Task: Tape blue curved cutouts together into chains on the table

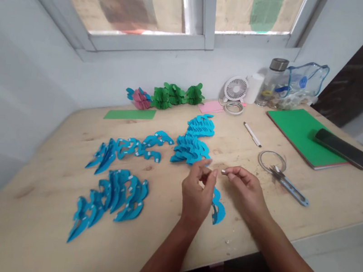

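Note:
My right hand point(247, 190) pinches a small white piece of tape point(223, 172) between thumb and fingertips. Close by on its left, my left hand point(197, 193) is curled, thumb and index finger near each other; whatever they hold is too small to make out. Beneath and between the hands, a blue curved paper cutout point(220, 210) lies on the table, partly hidden by the left hand. Just beyond the left hand sit stacked folded blue paper cutouts point(191, 149). To the left, more blue cutouts point(129, 194) bear small white squares, with another row point(128, 147) behind.
Right of the hands lie a tape roll point(272, 162), thread snips point(292, 189) and a pen point(252, 134). A phone point(343, 148) rests on a green sheet point(302, 127). Along the wall stand green paper shapes point(174, 96), a small fan point(236, 88) and a bottle point(272, 84).

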`<move>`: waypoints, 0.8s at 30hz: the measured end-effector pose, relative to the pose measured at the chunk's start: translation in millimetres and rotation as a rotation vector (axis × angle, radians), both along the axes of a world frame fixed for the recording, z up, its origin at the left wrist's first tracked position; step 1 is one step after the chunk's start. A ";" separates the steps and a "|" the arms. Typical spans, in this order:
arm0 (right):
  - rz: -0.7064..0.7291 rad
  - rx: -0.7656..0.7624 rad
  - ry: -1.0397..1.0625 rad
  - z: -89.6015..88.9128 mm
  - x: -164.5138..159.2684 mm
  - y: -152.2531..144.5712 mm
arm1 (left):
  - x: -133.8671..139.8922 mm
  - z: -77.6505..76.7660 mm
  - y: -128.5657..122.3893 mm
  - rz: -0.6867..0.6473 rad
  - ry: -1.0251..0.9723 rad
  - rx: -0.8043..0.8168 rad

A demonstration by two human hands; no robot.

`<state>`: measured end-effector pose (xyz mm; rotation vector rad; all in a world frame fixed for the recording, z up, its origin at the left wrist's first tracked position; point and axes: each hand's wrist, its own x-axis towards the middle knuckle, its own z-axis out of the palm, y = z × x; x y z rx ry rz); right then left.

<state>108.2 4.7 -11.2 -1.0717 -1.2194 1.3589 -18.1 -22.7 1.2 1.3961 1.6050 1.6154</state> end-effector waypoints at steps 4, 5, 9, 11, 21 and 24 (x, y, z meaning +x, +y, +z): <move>0.005 -0.002 -0.042 0.7 0.3 -0.8 | -0.4 -5.2 3.3 0.064 0.147 0.117; 0.006 0.001 -0.057 0.8 0.3 -0.9 | -0.6 -5.8 3.4 0.072 0.209 0.147; 0.013 0.013 -0.095 0.9 0.4 -1.0 | -0.6 -7.3 2.5 0.096 0.393 0.266; 0.018 0.027 -0.104 0.5 0.7 -0.9 | 0.0 -8.4 2.2 0.097 0.461 0.297; 0.009 0.198 -0.239 -0.1 0.5 -2.9 | 0.9 -8.7 1.3 0.087 0.601 0.254; -0.011 0.283 -0.281 -0.2 -0.1 -3.1 | 0.9 -7.7 1.2 0.087 0.604 0.250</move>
